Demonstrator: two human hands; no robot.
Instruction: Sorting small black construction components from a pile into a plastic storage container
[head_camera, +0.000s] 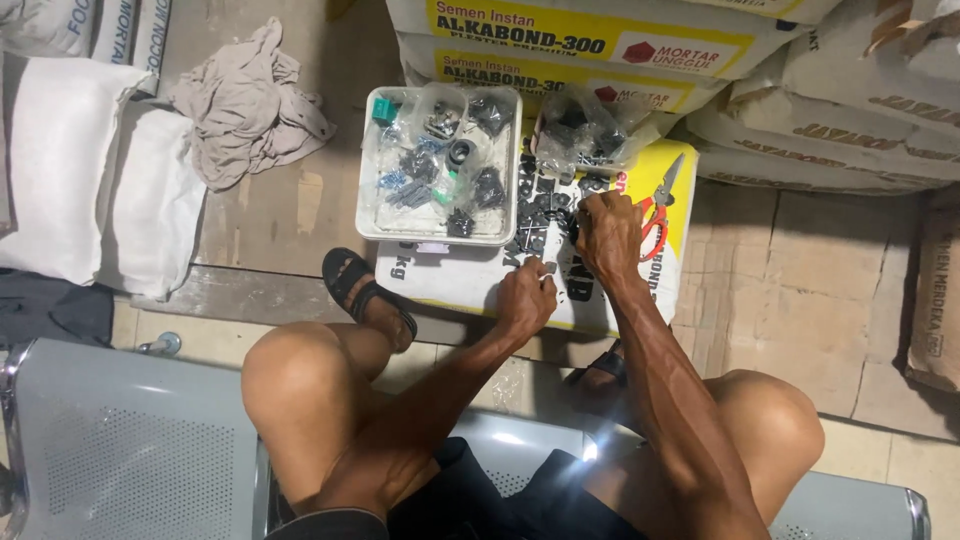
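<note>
1. While you sit on the grey perforated metal bench (120, 440), both your hands work over a white sack (450, 285) lying flat on the floor in front of you.
2. Your left hand (527, 297) is curled shut, fingertips pinched on a small dark part (549, 268) near the sack's middle.
3. Your right hand (607, 232) rests knuckles-up among the heap of small black parts (545, 205); its fingers are bent down into the pile, but you cannot tell whether they grip anything.
4. Just beside your right hand, on the sack's yellow patch, lie red-handled scissors (657, 208), blades pointing away from you.
5. Left of the heap stands a white plastic tray (367, 160) holding clear bags of dark hardware.
6. A clear plastic bag (585, 130) of more black parts sits behind the heap, against the stacked cement sacks (600, 45).
7. A crumpled beige cloth (245, 105) lies on the floor, well apart to the left.
8. Your left sandal (360, 285) rests at the sack's near edge.
</note>
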